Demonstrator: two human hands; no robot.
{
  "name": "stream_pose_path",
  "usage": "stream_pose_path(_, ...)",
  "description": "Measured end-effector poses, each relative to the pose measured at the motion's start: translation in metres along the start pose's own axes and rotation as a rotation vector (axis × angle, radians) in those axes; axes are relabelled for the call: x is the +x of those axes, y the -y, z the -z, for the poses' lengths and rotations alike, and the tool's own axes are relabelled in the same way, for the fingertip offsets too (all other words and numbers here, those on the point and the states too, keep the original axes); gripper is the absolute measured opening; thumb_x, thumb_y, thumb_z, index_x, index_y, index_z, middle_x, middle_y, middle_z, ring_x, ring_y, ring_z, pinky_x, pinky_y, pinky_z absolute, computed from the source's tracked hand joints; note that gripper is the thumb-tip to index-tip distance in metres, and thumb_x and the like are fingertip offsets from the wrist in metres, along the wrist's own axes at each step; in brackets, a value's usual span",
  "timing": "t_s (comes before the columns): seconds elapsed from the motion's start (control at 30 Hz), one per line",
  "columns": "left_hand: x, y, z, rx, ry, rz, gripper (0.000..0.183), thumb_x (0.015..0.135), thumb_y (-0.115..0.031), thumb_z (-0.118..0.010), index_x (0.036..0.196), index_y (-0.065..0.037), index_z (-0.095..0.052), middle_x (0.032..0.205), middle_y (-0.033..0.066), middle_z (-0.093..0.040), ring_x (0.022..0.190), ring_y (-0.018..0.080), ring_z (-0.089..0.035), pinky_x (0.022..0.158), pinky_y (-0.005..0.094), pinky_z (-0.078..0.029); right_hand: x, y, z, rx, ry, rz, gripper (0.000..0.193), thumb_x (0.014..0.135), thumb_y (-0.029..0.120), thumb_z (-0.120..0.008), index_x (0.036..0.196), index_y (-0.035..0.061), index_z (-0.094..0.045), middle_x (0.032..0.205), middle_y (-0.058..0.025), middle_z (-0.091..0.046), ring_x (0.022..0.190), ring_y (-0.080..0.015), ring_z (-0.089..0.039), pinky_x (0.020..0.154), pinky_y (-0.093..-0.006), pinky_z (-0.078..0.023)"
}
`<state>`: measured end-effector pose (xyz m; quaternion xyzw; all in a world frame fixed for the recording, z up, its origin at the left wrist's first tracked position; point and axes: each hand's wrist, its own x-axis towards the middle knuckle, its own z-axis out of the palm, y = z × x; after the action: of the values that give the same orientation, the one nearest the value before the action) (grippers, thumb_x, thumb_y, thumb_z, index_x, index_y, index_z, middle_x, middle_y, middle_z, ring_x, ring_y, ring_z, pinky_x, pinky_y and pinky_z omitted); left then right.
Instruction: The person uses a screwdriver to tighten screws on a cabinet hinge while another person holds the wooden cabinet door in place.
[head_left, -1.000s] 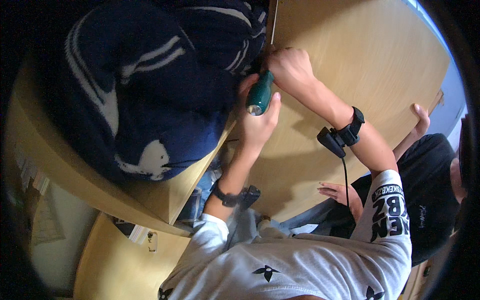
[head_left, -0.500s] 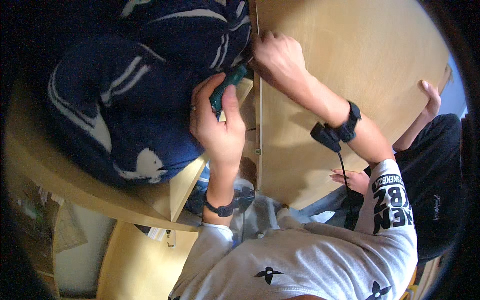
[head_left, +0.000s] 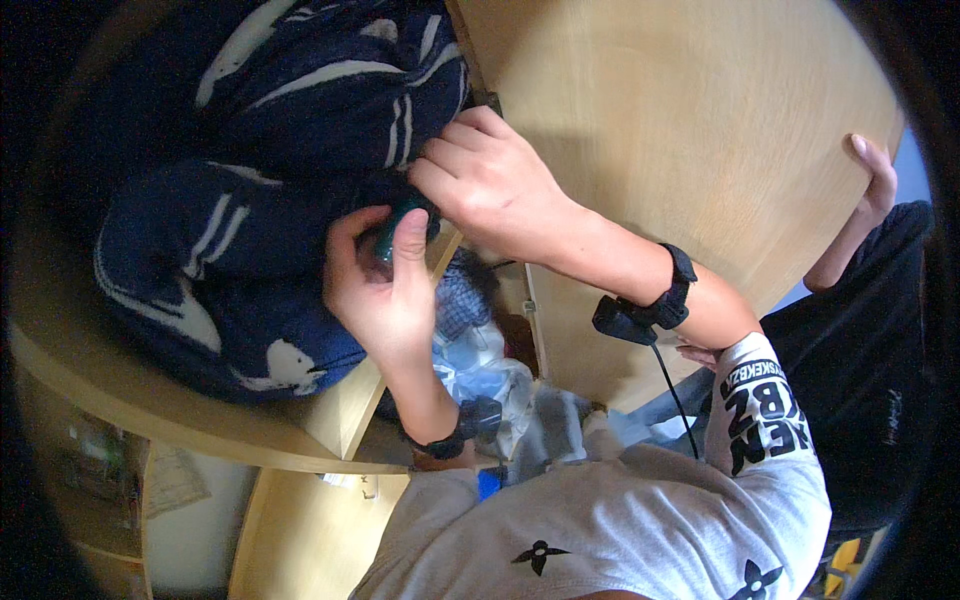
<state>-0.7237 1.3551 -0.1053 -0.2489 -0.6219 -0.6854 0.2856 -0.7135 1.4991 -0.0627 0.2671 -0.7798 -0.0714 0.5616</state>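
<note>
My left hand (head_left: 385,290) is closed around the dark green handle (head_left: 400,228) of what looks like a screwdriver; its tip is hidden. Just beyond the handle's far end, my right hand (head_left: 485,180) is closed with its fingers curled down. What those fingers hold, if anything, is out of sight. A pale wooden panel (head_left: 640,130), like a cabinet door, stands to the right of my right hand. Close by on the left is the edge of a wooden cabinet board (head_left: 350,425). Navy bedding with white patterns (head_left: 270,240) lies behind both hands.
At the right, another person's hand (head_left: 875,180) grips the panel's outer edge. Their dark-clothed leg (head_left: 850,370) is close to my right arm. A clear plastic bag (head_left: 490,380) and checked cloth (head_left: 462,300) show in the gap below my hands. A black cable (head_left: 675,395) hangs from my right wrist strap.
My right hand has come away from the panel's edge to the green handle's end. The gap between panel and cabinet looks wider, showing more cloth and plastic. My view has shifted.
</note>
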Motion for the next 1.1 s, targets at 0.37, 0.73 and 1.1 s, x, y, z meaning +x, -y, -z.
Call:
stream_pose_path(0.37, 0.017, 0.005, 0.001, 0.215, -0.102, -0.525, 0.019, 0.08, -0.011, -0.065, 0.093, 0.002, -0.061, 0.083, 0.0122, -0.062, 0.077, 0.0184, -0.061, 0.064, 0.0268, -0.047, 0.01, -0.004, -0.009, 0.305, 0.105, 0.084, 0.033, 0.066, 0.009, -0.058, 0.098, -0.0004, -0.056, 0.099, -0.0141, -0.057, 0.09, -0.0275, -0.054, 0.08, -0.0342, -0.042)
stream_pose_path(0.73, 0.013, 0.002, 0.016, 0.555, 0.189, -0.298, 0.031, 0.086, -0.019, -0.056, 0.107, 0.003, -0.048, 0.102, 0.0216, -0.056, 0.094, 0.0325, -0.055, 0.085, 0.0358, -0.041, 0.005, -0.005, -0.006, 0.497, 0.186, 0.011, 0.026, 0.069, 0.013, -0.058, 0.091, -0.0014, -0.056, 0.085, -0.0131, -0.057, 0.085, -0.03, -0.055, 0.078, -0.0371, -0.045)
stream_pose_path(1.1, 0.015, -0.017, 0.015, 0.219, 0.224, 0.223, 0.029, 0.093, -0.025, -0.048, 0.104, 0.002, -0.053, 0.071, 0.0034, -0.052, 0.053, 0.0098, -0.042, 0.051, 0.0225, -0.037, 0.004, -0.008, -0.016, 0.284, -0.077, 0.095, 0.019, 0.067, 0.012, -0.058, 0.083, 0.0018, -0.055, 0.088, -0.0098, -0.057, 0.086, -0.0247, -0.054, 0.074, -0.0337, -0.043)
